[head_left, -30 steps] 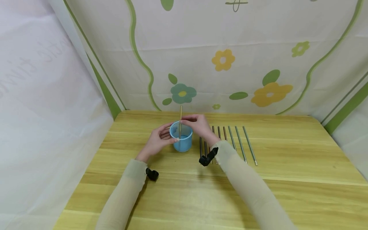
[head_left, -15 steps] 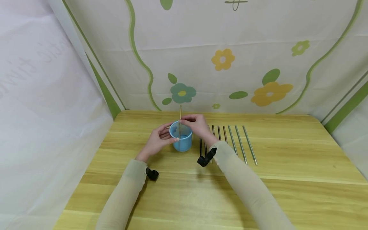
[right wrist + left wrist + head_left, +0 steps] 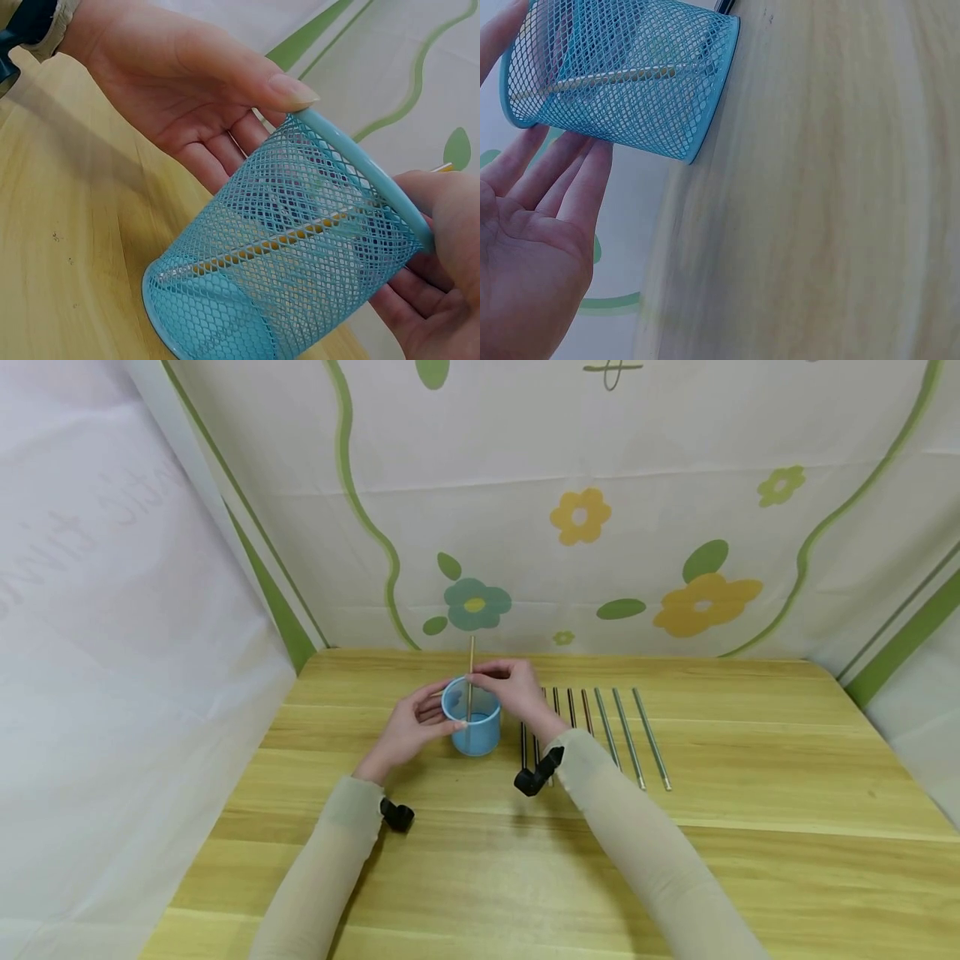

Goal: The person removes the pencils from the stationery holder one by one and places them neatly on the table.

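Note:
A light-blue mesh pen holder (image 3: 477,737) stands upright on the wooden table. Around its left side my left hand (image 3: 411,724) holds it, thumb at the near rim and fingers behind. The left wrist view shows those fingers (image 3: 583,191) against the mesh. A gold pencil (image 3: 472,653) leans inside the pen holder, its upper end above the rim. At the far rim my right hand (image 3: 517,687) pinches the pencil between thumb and fingertips. Through the mesh in the right wrist view, the pencil's lower part (image 3: 274,244) reaches the bottom.
Right of the pen holder, several dark pencils (image 3: 572,706) lie in a row, partly hidden by my right forearm. Green pencils (image 3: 651,739) lie farther right. A flower-printed cloth (image 3: 675,468) hangs behind the table (image 3: 750,752), and white cloth (image 3: 135,693) hangs at left.
My right wrist has shifted very slightly left. Both hands, the pen holder and the pencil otherwise stay in place.

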`<state>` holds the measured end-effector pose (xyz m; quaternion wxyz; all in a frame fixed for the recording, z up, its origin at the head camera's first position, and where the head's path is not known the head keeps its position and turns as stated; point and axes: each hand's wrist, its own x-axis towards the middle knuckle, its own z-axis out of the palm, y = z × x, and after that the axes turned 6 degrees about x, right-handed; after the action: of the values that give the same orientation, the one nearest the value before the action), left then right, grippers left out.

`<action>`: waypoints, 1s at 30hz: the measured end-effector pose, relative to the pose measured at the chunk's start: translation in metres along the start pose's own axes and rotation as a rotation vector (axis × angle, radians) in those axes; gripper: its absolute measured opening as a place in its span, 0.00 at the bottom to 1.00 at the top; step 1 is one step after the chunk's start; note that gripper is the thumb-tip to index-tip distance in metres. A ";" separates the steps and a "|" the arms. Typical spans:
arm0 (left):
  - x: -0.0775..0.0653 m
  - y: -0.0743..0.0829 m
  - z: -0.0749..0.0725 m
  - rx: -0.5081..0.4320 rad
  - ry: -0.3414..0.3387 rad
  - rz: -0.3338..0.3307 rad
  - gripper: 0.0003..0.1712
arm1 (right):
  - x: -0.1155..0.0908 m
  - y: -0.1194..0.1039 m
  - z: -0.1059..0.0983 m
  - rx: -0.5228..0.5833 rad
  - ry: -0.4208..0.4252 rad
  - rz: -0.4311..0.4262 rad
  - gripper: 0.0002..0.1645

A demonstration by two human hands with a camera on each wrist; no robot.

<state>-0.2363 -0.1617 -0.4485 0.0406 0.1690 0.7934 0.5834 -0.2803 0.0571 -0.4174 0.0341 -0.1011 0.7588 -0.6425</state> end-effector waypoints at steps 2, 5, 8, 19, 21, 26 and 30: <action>0.000 0.000 0.000 0.000 0.000 -0.006 0.42 | -0.001 -0.001 -0.001 0.007 -0.002 0.007 0.19; 0.000 0.000 0.000 -0.011 -0.003 -0.007 0.43 | -0.001 0.000 -0.002 0.015 0.007 0.012 0.17; 0.000 0.000 0.000 -0.023 -0.007 0.000 0.43 | 0.000 -0.001 -0.004 0.022 0.025 -0.004 0.16; 0.001 0.000 0.001 -0.025 0.004 0.000 0.41 | 0.000 -0.005 -0.012 0.053 0.059 -0.045 0.15; 0.001 0.000 0.001 -0.019 0.006 0.002 0.41 | 0.000 -0.007 -0.013 0.055 0.062 -0.045 0.16; 0.001 0.000 0.001 -0.008 0.009 0.009 0.41 | -0.002 -0.013 -0.014 0.067 0.078 -0.063 0.15; 0.001 0.000 0.000 -0.016 0.005 0.012 0.41 | -0.003 -0.021 -0.016 0.068 0.088 -0.081 0.15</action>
<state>-0.2373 -0.1612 -0.4484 0.0362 0.1719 0.7877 0.5905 -0.2777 0.0695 -0.3941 -0.0220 -0.1022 0.7326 -0.6725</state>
